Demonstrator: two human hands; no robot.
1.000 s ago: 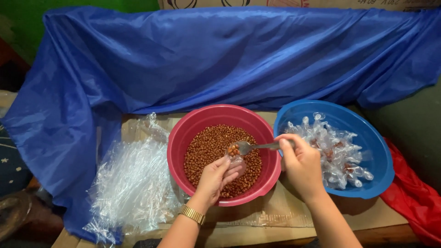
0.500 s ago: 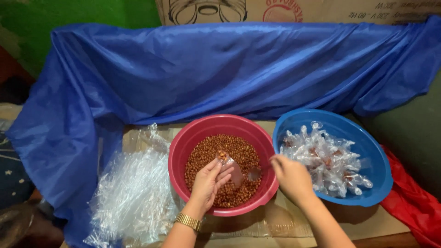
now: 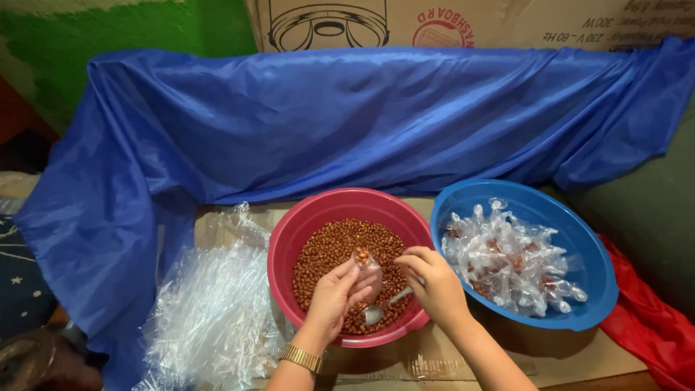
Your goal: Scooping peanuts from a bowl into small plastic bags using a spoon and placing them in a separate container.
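A red bowl (image 3: 304,232) full of brown peanuts (image 3: 333,250) sits in front of me. Over it, my left hand (image 3: 333,297) pinches a small clear plastic bag (image 3: 365,271) partly filled with peanuts. My right hand (image 3: 434,286) is beside it, fingers at the bag's top, with a metal spoon (image 3: 376,313) held under the palm and its bowl resting low in the peanuts. A gold wristwatch (image 3: 300,357) is on my left wrist.
A blue bowl (image 3: 594,253) on the right holds several tied clear bags of peanuts (image 3: 507,257). A heap of empty clear bags (image 3: 210,311) lies to the left. Blue cloth (image 3: 347,116) drapes behind, a cardboard box (image 3: 470,22) above it, red cloth (image 3: 651,340) at far right.
The spoon has come down from above the bag to rest in the peanuts. My right hand has moved to the bag's top. The camera has tilted up a little.
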